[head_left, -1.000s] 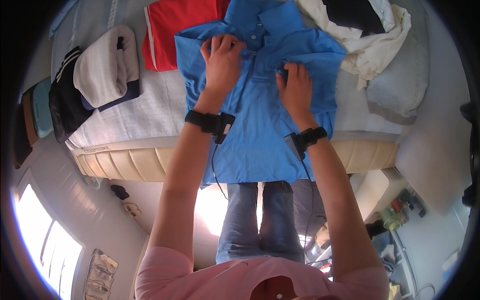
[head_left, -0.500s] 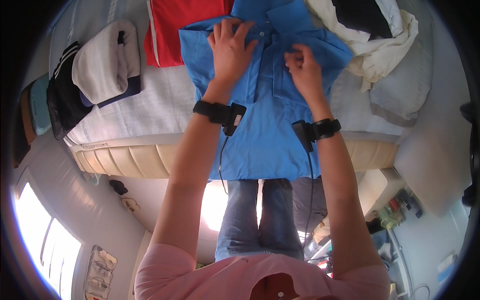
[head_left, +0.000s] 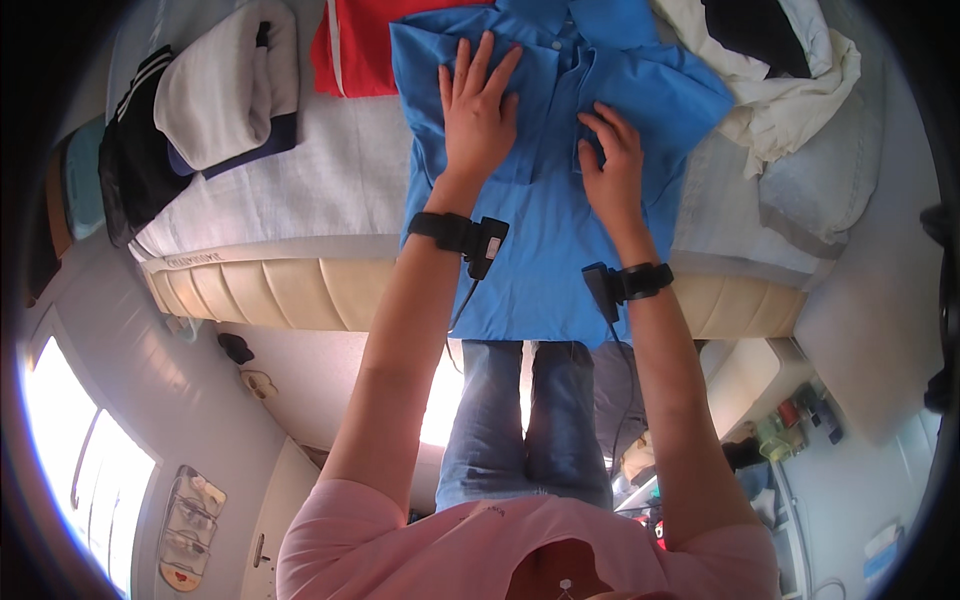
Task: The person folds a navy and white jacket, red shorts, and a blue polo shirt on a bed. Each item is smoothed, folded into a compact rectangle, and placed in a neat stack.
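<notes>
A blue button-up shirt (head_left: pixel 520 270) lies spread on the bed, its collar at the far end and its hem hanging over the near edge. Flat on the left chest of the shirt rests my left hand (head_left: pixel 478 120), fingers stretched out and spread. My right hand (head_left: pixel 612 160) touches the right chest near the button strip, its fingers slightly bent and apart. Neither hand grips the cloth. Both wrists wear black straps with a small cabled device.
Red clothing (head_left: pixel 365 50) lies beyond the shirt's left side. Farther left are a folded light-grey garment (head_left: pixel 215 100) and a black striped one (head_left: pixel 135 170). White clothing (head_left: pixel 800 90) with a black piece is heaped at right. The bed's padded cream edge (head_left: pixel 290 293) runs in front.
My left hand has flattened, its fingers going from bent to stretched out on the shirt. My right hand has come down onto the cloth with its fingers extended more. The whole view has shifted slightly.
</notes>
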`<state>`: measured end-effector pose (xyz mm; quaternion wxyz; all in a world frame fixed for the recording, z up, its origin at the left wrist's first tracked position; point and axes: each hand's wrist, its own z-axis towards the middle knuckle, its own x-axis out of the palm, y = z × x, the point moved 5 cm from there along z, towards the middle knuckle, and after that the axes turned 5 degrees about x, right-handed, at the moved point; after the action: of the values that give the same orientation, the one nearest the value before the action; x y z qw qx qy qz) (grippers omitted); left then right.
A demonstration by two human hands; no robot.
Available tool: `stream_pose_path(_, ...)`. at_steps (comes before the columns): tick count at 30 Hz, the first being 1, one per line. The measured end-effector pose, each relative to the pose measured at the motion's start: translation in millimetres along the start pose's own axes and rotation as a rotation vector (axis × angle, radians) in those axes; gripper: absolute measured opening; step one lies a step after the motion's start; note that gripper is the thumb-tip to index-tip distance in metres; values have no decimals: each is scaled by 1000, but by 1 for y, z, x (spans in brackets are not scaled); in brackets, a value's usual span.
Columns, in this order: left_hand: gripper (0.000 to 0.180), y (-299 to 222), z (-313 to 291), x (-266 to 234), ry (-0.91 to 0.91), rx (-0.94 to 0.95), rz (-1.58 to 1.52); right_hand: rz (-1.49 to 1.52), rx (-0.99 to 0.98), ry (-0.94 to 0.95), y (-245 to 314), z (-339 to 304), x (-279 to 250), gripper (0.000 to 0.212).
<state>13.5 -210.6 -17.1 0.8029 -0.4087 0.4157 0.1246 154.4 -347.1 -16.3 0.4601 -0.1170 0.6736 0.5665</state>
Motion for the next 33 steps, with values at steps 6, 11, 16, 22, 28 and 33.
stream_pose_path(6,52,-1,-14,-27,-183,-57,-101,226,141,-52,-7,3,-10,25)
stream_pose_path(11,50,7,-54,-39,-166,-131,183,535,385,-44,-27,4,-10,26)
stream_pose_path(16,52,19,-86,-38,-119,-262,241,722,378,-114,-38,0,-8,28)
stream_pose_path(22,50,45,-111,-60,-281,-582,-152,761,412,-102,-34,0,-15,28)
stream_pose_path(28,27,61,-118,-72,-144,-774,-173,389,191,-10,14,-2,-4,26)
stream_pose_path(33,24,76,-128,-81,-134,-876,-295,99,-254,70,64,-1,37,38)
